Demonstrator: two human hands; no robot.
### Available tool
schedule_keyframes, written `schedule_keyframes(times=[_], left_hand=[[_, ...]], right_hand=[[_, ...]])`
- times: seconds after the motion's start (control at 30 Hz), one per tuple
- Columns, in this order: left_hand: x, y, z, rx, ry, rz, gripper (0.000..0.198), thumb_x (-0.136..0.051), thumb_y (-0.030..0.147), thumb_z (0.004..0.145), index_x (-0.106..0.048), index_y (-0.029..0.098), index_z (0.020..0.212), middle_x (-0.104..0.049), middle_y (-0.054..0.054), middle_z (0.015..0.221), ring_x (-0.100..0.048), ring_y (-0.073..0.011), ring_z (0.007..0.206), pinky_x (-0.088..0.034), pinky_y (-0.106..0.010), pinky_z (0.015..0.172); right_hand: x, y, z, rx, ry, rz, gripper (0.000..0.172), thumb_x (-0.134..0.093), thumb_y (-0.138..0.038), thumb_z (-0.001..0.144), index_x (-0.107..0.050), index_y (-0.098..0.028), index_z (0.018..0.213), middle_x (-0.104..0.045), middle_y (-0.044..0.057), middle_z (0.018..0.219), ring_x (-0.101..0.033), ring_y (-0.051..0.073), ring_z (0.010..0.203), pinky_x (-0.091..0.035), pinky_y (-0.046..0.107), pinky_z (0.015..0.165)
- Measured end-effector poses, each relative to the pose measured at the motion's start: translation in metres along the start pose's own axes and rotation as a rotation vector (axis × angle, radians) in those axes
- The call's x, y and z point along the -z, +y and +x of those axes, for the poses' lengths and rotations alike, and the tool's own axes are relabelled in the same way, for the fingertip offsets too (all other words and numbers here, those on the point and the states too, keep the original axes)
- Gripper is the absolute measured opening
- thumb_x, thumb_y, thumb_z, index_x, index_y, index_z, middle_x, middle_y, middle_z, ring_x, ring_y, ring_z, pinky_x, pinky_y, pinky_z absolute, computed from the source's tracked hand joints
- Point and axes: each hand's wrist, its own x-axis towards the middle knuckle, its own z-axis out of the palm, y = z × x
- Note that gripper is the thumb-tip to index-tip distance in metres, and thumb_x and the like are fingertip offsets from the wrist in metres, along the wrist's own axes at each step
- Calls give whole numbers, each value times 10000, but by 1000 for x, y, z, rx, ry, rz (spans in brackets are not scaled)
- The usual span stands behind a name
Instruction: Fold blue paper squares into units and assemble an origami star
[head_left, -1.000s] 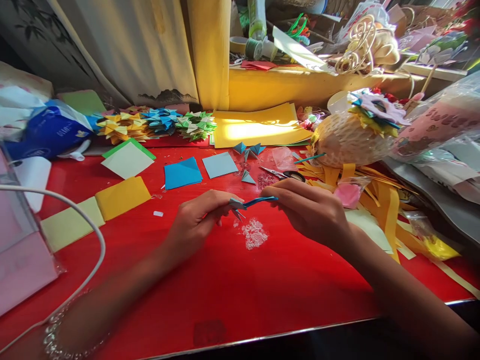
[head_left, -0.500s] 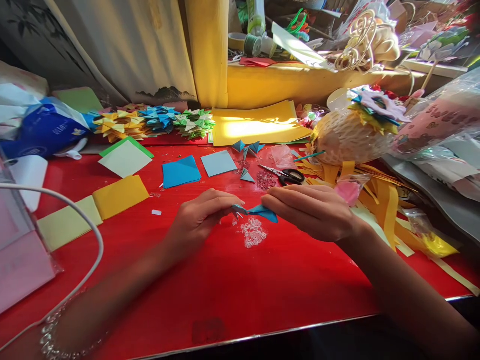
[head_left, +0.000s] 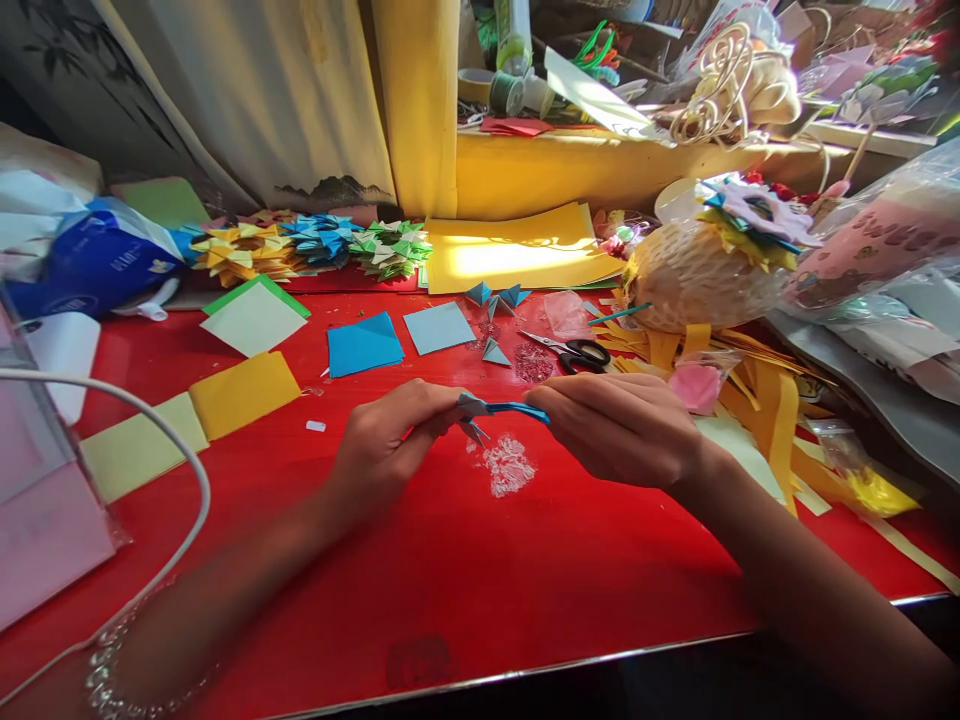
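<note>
Between my hands, over the red table [head_left: 465, 590], is a piece of folded blue origami paper [head_left: 517, 408]. My left hand [head_left: 401, 425] pinches its grey-blue folded end, where pointed flaps stick out downward. The fingers of my right hand [head_left: 622, 425] are closed on the bright blue end and partly hide it. Beyond my hands lie several small folded blue triangles [head_left: 495, 352], a stack of blue paper squares [head_left: 365, 345] and a light blue square [head_left: 439, 328].
Black-handled scissors [head_left: 585, 354] lie past my right hand, beside yellow paper strips [head_left: 780, 425]. Yellow squares [head_left: 246, 393] lie to the left, near a white cable [head_left: 201, 480]. Folded paper rings [head_left: 244, 252] and yellow sheets [head_left: 517, 250] line the back.
The blue paper between my hands has turned so its bright end now shows as a narrow edge. My right hand has shifted slightly right, and the left-end flaps show more.
</note>
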Motion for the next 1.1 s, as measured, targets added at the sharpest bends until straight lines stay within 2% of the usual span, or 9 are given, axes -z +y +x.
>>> schedule_keyframes(times=[0.13,0.2,0.3,0.43,0.5,0.63,0.73,0.87,1.1], left_hand=[[0,1,1,-6,23,44,178,-495,150,842,-641,195,933,-668,7,784,-596,-80,664,-434,-161,575],[-1,1,1,1,34,64,167,-500,185,843,-653,193,910,-679,5,772,-599,-86,654,-432,-165,578],[-1,2,1,56,38,80,175,-515,229,835,-664,193,917,-695,5,751,-597,-91,620,-420,-165,562],[-1,2,1,170,-31,52,216,-508,286,832,-669,202,950,-703,9,739,-580,-98,570,-390,-175,496],[-1,2,2,234,-81,-1,232,-503,312,830,-676,199,934,-702,5,753,-589,-114,605,-398,-184,508],[0,5,7,370,-182,-222,267,-503,360,819,-678,183,917,-695,-17,856,-618,-168,789,-457,-217,673],[-2,6,9,476,-163,-280,289,-513,406,802,-678,171,831,-683,-16,794,-610,-154,736,-454,-215,652],[-5,2,10,539,-112,-232,330,-518,446,786,-670,153,765,-634,-4,687,-556,-122,639,-412,-196,574],[-8,-6,8,558,-152,-197,370,-505,489,773,-668,157,780,-598,7,665,-519,-120,643,-389,-195,579]], right_hand=[[-2,-4,4,-27,56,46,83,-510,-120,817,-534,-162,884,-591,19,695,-552,98,606,-433,214,548],[-2,-8,8,-91,57,115,67,-506,-110,814,-541,-157,846,-591,28,699,-537,97,605,-419,208,524],[-2,-13,14,-278,22,292,118,-473,-110,830,-550,-152,751,-555,21,633,-495,91,567,-389,204,495],[-2,-16,20,-517,-87,544,248,-455,-144,846,-518,-146,605,-504,-1,558,-446,76,518,-356,204,495],[-3,-16,20,-597,-125,616,259,-462,-166,846,-516,-142,594,-505,-4,560,-437,70,514,-347,201,499],[-8,-17,18,-785,-167,756,254,-472,-225,848,-529,-136,618,-493,-11,540,-428,63,488,-328,195,477],[-15,-19,15,-917,-232,975,290,-449,-313,861,-520,-139,641,-493,-14,525,-449,67,469,-327,190,452],[-25,-24,9,-1024,-240,1152,307,-452,-371,852,-523,-142,661,-498,-20,502,-453,69,439,-324,190,434],[-36,-33,5,-1119,-192,1254,306,-488,-390,830,-518,-146,647,-492,-23,491,-446,73,418,-335,194,419]])
